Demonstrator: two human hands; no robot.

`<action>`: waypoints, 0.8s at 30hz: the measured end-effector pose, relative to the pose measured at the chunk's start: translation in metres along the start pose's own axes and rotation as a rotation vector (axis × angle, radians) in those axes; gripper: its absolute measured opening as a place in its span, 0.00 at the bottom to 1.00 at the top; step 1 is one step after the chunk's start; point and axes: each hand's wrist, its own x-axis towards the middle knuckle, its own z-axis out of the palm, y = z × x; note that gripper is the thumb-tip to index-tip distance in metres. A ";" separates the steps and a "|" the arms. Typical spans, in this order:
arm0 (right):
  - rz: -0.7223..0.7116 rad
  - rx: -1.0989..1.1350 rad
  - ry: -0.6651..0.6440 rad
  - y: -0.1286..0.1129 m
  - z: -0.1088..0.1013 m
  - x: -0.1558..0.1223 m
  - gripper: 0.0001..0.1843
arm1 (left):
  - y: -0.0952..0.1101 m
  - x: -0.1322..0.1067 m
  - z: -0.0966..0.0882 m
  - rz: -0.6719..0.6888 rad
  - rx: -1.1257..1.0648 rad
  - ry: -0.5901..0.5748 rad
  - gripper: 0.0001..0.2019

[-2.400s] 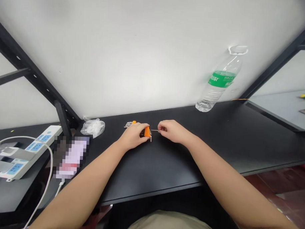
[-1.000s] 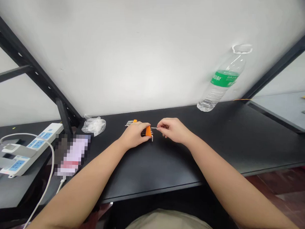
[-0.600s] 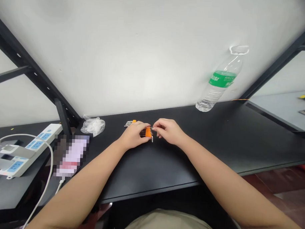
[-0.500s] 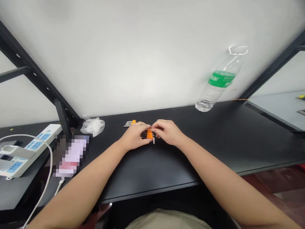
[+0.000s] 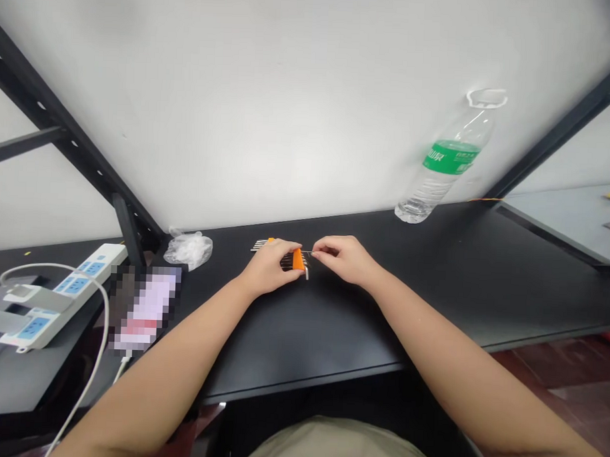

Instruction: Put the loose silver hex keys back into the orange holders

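On the black table (image 5: 332, 323) lies an orange holder (image 5: 297, 259) with several thin metal hex keys. My left hand (image 5: 268, 266) is closed on the holder and pins it to the table. My right hand (image 5: 346, 258) pinches a thin metal key (image 5: 309, 253) that points into the holder's right side. More metal key ends (image 5: 259, 245) stick out past my left hand, toward the wall.
A clear water bottle (image 5: 445, 163) with a green label stands at the back right. A crumpled clear plastic bag (image 5: 188, 249) lies left of my hands. Further left are a blurred phone (image 5: 142, 309) and a white power strip (image 5: 57, 300) with a white cable.
My right hand moved in against the holder with the thin key, then drew back slightly to the right. My left hand stayed on the holder.
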 end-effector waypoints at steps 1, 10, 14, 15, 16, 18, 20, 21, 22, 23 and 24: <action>-0.009 -0.004 -0.005 0.000 0.000 0.000 0.06 | 0.001 0.000 0.000 0.013 0.006 -0.007 0.25; -0.022 -0.007 -0.017 -0.002 0.003 0.001 0.10 | 0.005 0.002 -0.002 0.037 0.031 -0.027 0.24; -0.045 -0.029 -0.008 0.001 0.001 0.000 0.11 | 0.004 0.001 -0.002 0.035 0.025 -0.017 0.24; -0.050 -0.034 -0.008 0.001 0.000 0.000 0.11 | 0.004 0.001 -0.002 0.039 0.028 -0.019 0.24; -0.055 -0.038 -0.010 0.002 0.000 0.000 0.11 | 0.004 0.001 -0.002 0.043 0.034 -0.022 0.24; -0.063 -0.040 -0.011 0.002 0.001 0.000 0.11 | 0.005 0.002 -0.002 0.055 0.049 -0.031 0.25; -0.069 -0.043 -0.002 0.001 0.001 0.000 0.11 | 0.005 0.002 -0.002 0.065 0.067 -0.038 0.25; -0.073 -0.044 0.003 0.001 0.001 0.000 0.11 | 0.005 0.002 -0.002 0.068 0.077 -0.041 0.25; -0.075 -0.047 0.008 0.001 0.001 0.000 0.10 | 0.005 0.002 -0.002 0.071 0.085 -0.042 0.25; -0.076 -0.050 0.010 0.000 0.001 0.000 0.10 | 0.005 0.002 -0.002 0.071 0.092 -0.042 0.25; -0.078 -0.054 0.009 0.000 0.001 0.000 0.10 | 0.005 0.002 -0.002 0.071 0.097 -0.042 0.25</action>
